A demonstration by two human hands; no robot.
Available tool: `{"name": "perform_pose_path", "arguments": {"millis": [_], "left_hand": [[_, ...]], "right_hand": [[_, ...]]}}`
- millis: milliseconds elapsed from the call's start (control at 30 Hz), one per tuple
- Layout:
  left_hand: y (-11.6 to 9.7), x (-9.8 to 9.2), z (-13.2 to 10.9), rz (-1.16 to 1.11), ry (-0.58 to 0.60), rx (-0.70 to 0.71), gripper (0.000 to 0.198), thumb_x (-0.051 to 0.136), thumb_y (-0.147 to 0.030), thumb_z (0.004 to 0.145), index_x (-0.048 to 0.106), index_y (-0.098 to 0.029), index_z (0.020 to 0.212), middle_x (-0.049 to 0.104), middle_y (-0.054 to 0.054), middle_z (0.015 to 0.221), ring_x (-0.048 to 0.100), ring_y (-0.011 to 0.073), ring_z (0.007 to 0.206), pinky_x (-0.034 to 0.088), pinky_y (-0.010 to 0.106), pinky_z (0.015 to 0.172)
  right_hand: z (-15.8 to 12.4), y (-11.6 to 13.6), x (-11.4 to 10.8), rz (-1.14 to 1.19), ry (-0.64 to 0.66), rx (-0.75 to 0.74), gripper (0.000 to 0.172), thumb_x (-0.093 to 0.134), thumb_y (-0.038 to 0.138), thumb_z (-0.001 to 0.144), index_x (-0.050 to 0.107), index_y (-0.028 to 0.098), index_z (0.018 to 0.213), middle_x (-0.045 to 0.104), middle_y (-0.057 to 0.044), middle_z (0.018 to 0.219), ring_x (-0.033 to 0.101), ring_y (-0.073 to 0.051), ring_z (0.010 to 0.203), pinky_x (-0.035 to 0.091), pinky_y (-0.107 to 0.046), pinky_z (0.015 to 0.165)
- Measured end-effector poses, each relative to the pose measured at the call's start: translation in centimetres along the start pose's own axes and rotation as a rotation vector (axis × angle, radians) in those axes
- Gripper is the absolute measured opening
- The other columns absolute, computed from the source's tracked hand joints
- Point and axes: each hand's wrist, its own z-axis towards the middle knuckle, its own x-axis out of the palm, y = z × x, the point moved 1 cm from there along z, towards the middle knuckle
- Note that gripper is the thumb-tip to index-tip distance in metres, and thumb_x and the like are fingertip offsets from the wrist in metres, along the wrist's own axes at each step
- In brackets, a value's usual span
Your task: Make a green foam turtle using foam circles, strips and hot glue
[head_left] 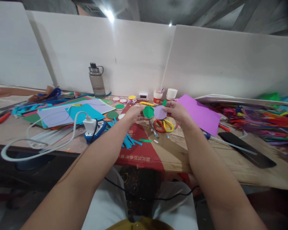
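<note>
My left hand (134, 112) pinches a green paper circle (148, 112) by its left edge, held above the table. My right hand (176, 111) is closed on a light purple paper circle (160, 112), which sits right next to the green one and overlaps it slightly. A small green scrap (164, 102) sticks up between my right fingers. Below the circles lie red-and-yellow-handled scissors (163, 125) on the cardboard-covered table (172, 153).
A purple paper sheet (200, 114) lies right of my hands, a black phone (249, 149) beyond it, and a heap of coloured strips (261, 123). Left: stacked coloured sheets (72, 113), a glue gun (94, 131) with white cable, blue strips (128, 140). Water bottle (96, 80), paper cups (171, 94), small discs behind.
</note>
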Motion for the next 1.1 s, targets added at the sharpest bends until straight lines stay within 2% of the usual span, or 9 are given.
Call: {"name": "perform_pose_path", "arguments": {"millis": [167, 333, 400, 500, 600, 700, 867, 967, 1100], "left_hand": [[-0.2, -0.1, -0.1, -0.065, -0.091, 0.010, 0.010, 0.061, -0.024, 0.090, 0.060, -0.016, 0.086, 0.065, 0.001, 0.067, 0.060, 0.0111, 0.053, 0.058, 0.029, 0.061], [-0.8, 0.4, -1.0, -0.096, -0.082, 0.007, 0.012, 0.057, -0.021, 0.093, 0.058, -0.015, 0.082, 0.063, 0.000, 0.063, 0.059, 0.0095, 0.051, 0.056, 0.025, 0.057], [-1.0, 0.5, -1.1, -0.116, -0.069, 0.001, 0.013, 0.055, -0.020, 0.094, 0.058, -0.014, 0.083, 0.063, 0.001, 0.063, 0.059, 0.0095, 0.051, 0.055, 0.024, 0.055], [-1.0, 0.4, -1.0, -0.134, -0.044, -0.007, 0.012, 0.056, -0.021, 0.094, 0.059, -0.014, 0.085, 0.066, 0.003, 0.067, 0.062, 0.0112, 0.053, 0.057, 0.026, 0.056], [-0.7, 0.3, -0.7, -0.137, -0.017, 0.002, 0.011, 0.057, -0.022, 0.094, 0.060, -0.014, 0.088, 0.067, 0.004, 0.069, 0.064, 0.0128, 0.054, 0.058, 0.029, 0.057], [-0.4, 0.1, -0.4, -0.179, -0.031, 0.018, 0.009, 0.058, -0.023, 0.093, 0.059, -0.014, 0.088, 0.068, 0.003, 0.070, 0.065, 0.0121, 0.057, 0.060, 0.030, 0.062], [-0.4, 0.2, -0.6, -0.238, -0.021, 0.037, 0.012, 0.054, -0.021, 0.094, 0.057, -0.015, 0.085, 0.066, 0.002, 0.067, 0.064, 0.0117, 0.056, 0.060, 0.029, 0.061], [-0.6, 0.4, -0.8, -0.240, -0.022, 0.034, 0.013, 0.054, -0.020, 0.095, 0.057, -0.014, 0.084, 0.066, 0.002, 0.066, 0.064, 0.0119, 0.056, 0.060, 0.029, 0.062], [-0.8, 0.7, -0.9, -0.256, -0.018, 0.039, 0.012, 0.056, -0.020, 0.093, 0.058, -0.014, 0.083, 0.066, 0.002, 0.066, 0.063, 0.0117, 0.057, 0.061, 0.032, 0.067]], "right_hand": [[0.5, -1.4, -0.5, -0.307, -0.019, 0.166, 0.036, 0.082, 0.015, 0.050, 0.062, 0.021, 0.079, 0.059, 0.003, 0.058, 0.056, -0.015, 0.056, 0.041, -0.026, 0.050], [0.6, -3.1, -0.2, -0.681, -0.122, 0.149, 0.036, 0.085, 0.013, 0.045, 0.063, 0.021, 0.072, 0.058, 0.002, 0.056, 0.058, -0.018, 0.058, 0.038, -0.027, 0.053], [0.4, -3.3, 0.0, -0.792, -0.168, 0.085, 0.032, 0.085, 0.016, 0.051, 0.064, 0.020, 0.075, 0.062, -0.001, 0.062, 0.060, -0.019, 0.063, 0.040, -0.027, 0.057], [0.0, -2.7, 0.8, -0.975, -0.194, 0.004, 0.020, 0.074, 0.022, 0.071, 0.068, 0.017, 0.089, 0.070, -0.007, 0.082, 0.064, -0.020, 0.076, 0.043, -0.027, 0.066], [-0.6, -0.9, 1.8, -1.070, -0.168, -0.010, 0.024, 0.066, 0.026, 0.082, 0.069, 0.015, 0.103, 0.072, -0.010, 0.100, 0.065, -0.020, 0.088, 0.044, -0.027, 0.073], [-2.0, 1.5, 1.7, -1.069, -0.139, -0.051, 0.024, 0.062, 0.027, 0.086, 0.069, 0.015, 0.106, 0.073, -0.009, 0.102, 0.065, -0.018, 0.091, 0.043, -0.026, 0.074], [-6.9, 3.5, -2.7, -1.263, -0.222, -0.066, 0.026, 0.057, 0.033, 0.091, 0.069, 0.015, 0.104, 0.072, -0.012, 0.104, 0.065, -0.022, 0.090, 0.044, -0.030, 0.076], [-10.1, 2.5, -6.8, -1.560, -0.320, -0.027, 0.034, 0.053, 0.036, 0.093, 0.067, 0.008, 0.108, 0.069, -0.020, 0.108, 0.063, -0.030, 0.103, 0.045, -0.036, 0.086], [-12.7, -0.1, -10.4, -1.753, -0.286, 0.215, 0.050, 0.055, 0.050, 0.090, 0.067, 0.003, 0.103, 0.069, -0.026, 0.101, 0.066, -0.035, 0.099, 0.047, -0.039, 0.082]]}}
